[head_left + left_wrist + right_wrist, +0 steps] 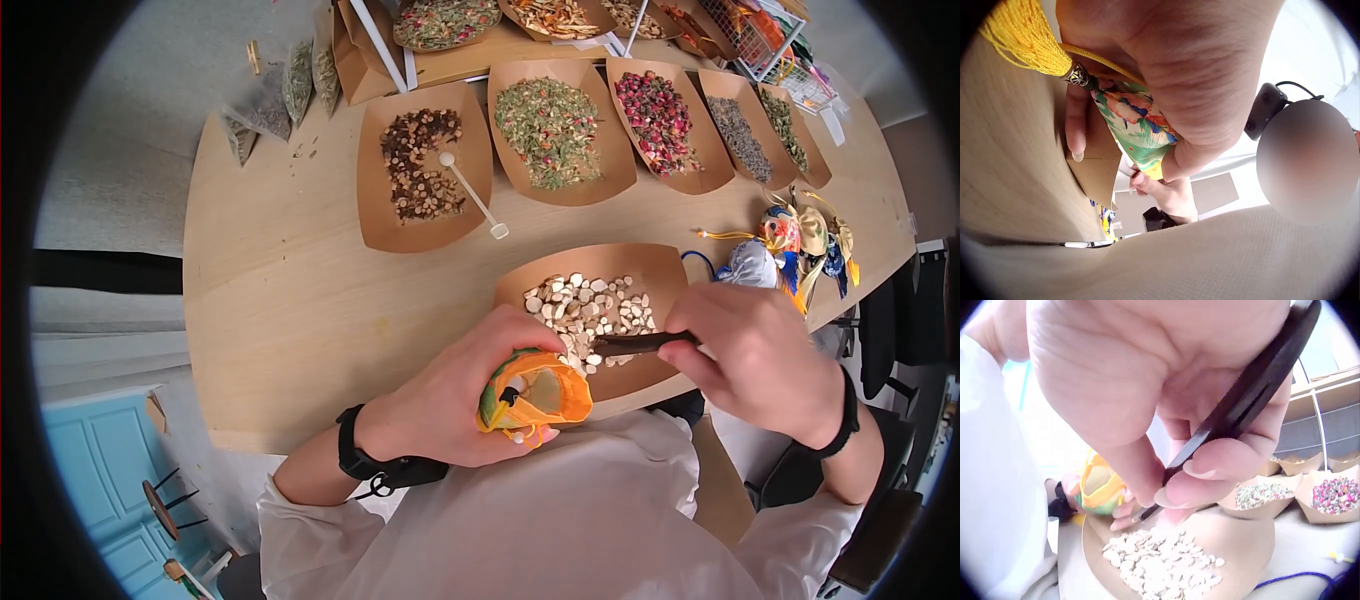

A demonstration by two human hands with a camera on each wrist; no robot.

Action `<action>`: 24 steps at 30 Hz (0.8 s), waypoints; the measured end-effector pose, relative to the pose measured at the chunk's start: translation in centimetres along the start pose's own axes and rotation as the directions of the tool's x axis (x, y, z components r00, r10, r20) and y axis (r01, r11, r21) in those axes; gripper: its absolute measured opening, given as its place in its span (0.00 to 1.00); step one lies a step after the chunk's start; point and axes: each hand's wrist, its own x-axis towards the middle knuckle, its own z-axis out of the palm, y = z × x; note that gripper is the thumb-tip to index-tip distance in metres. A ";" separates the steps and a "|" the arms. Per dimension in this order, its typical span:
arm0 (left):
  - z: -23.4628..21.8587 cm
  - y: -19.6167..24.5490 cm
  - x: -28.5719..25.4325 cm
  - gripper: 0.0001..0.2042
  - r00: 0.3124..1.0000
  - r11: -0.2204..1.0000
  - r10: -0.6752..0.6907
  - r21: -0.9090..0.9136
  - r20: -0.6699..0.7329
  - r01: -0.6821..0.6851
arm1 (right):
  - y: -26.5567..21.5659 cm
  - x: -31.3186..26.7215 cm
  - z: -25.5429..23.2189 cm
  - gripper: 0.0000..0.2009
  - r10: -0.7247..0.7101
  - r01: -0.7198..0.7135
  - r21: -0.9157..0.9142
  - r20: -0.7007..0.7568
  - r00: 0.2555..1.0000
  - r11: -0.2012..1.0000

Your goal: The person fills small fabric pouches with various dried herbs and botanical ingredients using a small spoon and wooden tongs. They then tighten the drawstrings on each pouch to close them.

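Above tabletop (290, 320), left hand (445, 395) grips pouch (570, 397), right hand (755, 358) dark utensil (630, 344).

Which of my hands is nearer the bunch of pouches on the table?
Right. The right hand is just on your side of the pouches; the left hand, holding the orange-rimmed bag, is farther off to their left.

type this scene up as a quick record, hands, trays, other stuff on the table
left hand: holds a floral fabric pouch with orange rim, mouth open
right hand: grips a slim dark brown tool
nearest: shallow brown paper tray of pale flat pieces
behind: long-handled white spoon, lying across second brown paper tray of dark brown pieces
table right: small colourful fabric pouches
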 end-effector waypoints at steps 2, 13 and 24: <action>0.0 0.0 0.0 0.31 1.000 1.000 -0.003 -0.003 -0.001 0.003 | 0.0 0.0 -0.9 0.09 0.020 -0.009 0.115 -0.090 0.996 0.993; 0.0 0.1 -0.1 0.31 1.000 1.000 -0.017 -0.006 -0.003 0.017 | 0.4 -0.1 -0.3 0.11 -0.007 0.029 0.135 -0.166 0.986 0.990; 0.2 -0.1 -0.2 0.31 1.000 1.000 -0.019 -0.017 -0.013 0.018 | -0.9 -0.9 2.0 0.10 -0.135 0.127 -0.139 -0.044 0.990 0.982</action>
